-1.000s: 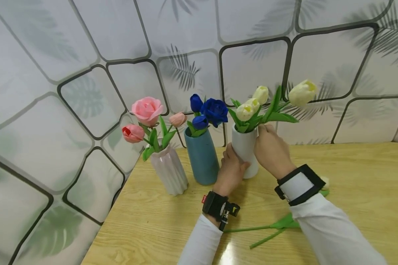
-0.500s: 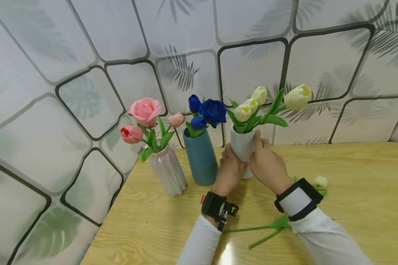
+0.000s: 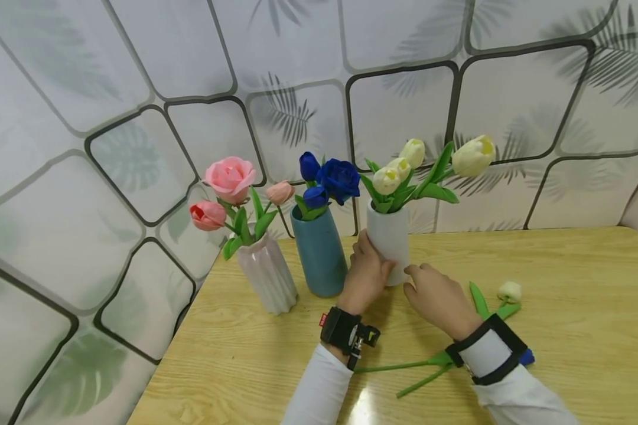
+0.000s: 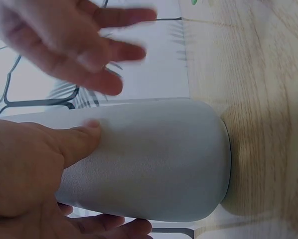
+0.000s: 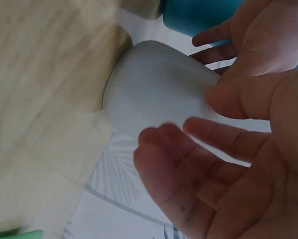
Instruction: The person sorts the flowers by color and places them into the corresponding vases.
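A white vase (image 3: 387,239) stands upright on the wooden table, holding several pale yellow tulips (image 3: 399,174) with green leaves. My left hand (image 3: 365,277) grips its lower body, thumb on the near side in the left wrist view and fingers round the other side. Just right of the base, my right hand (image 3: 440,300) holds nothing. Its fingers (image 5: 159,169) are loosely bent and apart in the right wrist view, where they overlap the vase.
Left of the white vase are a blue-green vase (image 3: 319,254) with blue flowers (image 3: 339,180) and a ribbed pale pink vase (image 3: 268,274) with pink flowers (image 3: 230,179). A loose pale tulip (image 3: 509,291), green stems (image 3: 422,381) and a blue flower (image 3: 526,357) lie by the right forearm.
My right hand has let go near the vase's rim and moved down beside its base. The large tulip on the right has shifted slightly left. My left hand keeps its grip.
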{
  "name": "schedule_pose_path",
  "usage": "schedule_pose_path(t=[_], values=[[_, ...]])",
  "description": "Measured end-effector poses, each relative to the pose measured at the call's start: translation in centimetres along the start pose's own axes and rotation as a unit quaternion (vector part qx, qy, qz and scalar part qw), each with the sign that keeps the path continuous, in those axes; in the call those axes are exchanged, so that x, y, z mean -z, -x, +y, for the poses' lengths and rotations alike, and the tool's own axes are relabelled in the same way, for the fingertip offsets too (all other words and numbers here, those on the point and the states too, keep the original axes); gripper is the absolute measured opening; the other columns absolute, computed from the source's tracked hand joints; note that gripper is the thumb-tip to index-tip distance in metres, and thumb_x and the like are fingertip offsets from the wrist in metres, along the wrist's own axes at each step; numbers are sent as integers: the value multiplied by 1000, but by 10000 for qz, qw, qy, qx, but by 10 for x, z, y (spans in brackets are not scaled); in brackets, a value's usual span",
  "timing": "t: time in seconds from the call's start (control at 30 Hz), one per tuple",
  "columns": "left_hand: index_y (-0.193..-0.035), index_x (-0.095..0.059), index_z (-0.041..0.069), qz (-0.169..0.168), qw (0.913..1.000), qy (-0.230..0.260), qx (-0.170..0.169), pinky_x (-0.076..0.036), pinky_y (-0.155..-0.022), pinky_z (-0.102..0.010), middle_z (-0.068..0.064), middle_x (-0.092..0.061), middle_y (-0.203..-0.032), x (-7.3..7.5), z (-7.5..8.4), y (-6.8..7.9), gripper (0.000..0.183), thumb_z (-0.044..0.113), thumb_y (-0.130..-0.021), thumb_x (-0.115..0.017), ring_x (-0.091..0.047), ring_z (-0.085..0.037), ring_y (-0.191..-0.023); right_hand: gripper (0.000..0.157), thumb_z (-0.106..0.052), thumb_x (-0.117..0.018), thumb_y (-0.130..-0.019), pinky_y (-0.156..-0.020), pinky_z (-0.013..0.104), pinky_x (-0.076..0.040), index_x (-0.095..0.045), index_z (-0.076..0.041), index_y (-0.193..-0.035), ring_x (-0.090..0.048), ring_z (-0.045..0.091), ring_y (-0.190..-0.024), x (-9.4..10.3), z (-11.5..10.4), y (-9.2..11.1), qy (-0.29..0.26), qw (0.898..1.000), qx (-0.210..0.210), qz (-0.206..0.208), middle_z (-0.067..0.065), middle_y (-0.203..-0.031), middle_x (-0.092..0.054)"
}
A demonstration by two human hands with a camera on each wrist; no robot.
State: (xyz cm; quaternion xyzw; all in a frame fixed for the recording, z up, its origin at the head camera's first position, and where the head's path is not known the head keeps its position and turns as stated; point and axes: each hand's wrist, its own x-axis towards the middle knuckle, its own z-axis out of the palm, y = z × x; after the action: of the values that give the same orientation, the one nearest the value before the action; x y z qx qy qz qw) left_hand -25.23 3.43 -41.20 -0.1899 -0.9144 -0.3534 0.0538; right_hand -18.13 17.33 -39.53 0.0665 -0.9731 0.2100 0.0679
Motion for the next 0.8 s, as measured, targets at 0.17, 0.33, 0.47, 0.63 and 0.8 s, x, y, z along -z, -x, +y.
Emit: schedule_pose_path(t=[0.17,0.33,0.47,0.63,0.8], values=[[-153,-10,-1,-41,9999,84,122,-53,-88,-50,-27,-40,-136,1,0,-1,79,28,-100,-61,-53,-42,-118,26,-13,-62,-95,-52,32,-46,-68,2,-116,-59,14,-66,2,1,15,-439,9972,-88,-602,6,-84,-69],[-154,-9,1,-136,9995,200,212,-52,-90,-51,-27,-38,-138,2,1,-1,80,28,-100,-61,-51,-42,-120,28,-17,-74,-89,-52,29,-42,-69,-5,-114,-53,11,-61,3,5,28,-942,9763,199,-1940,-3,-71,-60],[-154,-9,1,-130,9989,372,246,-51,-91,-52,-27,-37,-139,4,2,0,80,27,-100,-62,-49,-42,-122,41,-10,-80,-78,-46,26,-39,-67,-10,-117,-48,11,-48,-4,3,35,-1405,9468,78,-2895,-1,-62,-58],[-154,-9,1,-123,9984,441,331,-50,-94,-53,-27,-37,-141,6,1,0,81,27,-99,-62,-48,-42,-124,42,5,-71,-71,-37,22,-34,-66,-9,-111,-41,8,-34,-16,-3,39,-1626,9374,-235,-3071,-2,-47,-53],[-154,-9,1,-191,9986,405,274,-50,-92,-52,-27,-37,-141,5,0,-1,80,28,-100,-61,-49,-42,-123,29,9,-62,-72,-35,22,-32,-65,-13,-91,-38,6,-33,-25,-6,42,-1641,9431,-40,-2891,-5,-43,-46]])
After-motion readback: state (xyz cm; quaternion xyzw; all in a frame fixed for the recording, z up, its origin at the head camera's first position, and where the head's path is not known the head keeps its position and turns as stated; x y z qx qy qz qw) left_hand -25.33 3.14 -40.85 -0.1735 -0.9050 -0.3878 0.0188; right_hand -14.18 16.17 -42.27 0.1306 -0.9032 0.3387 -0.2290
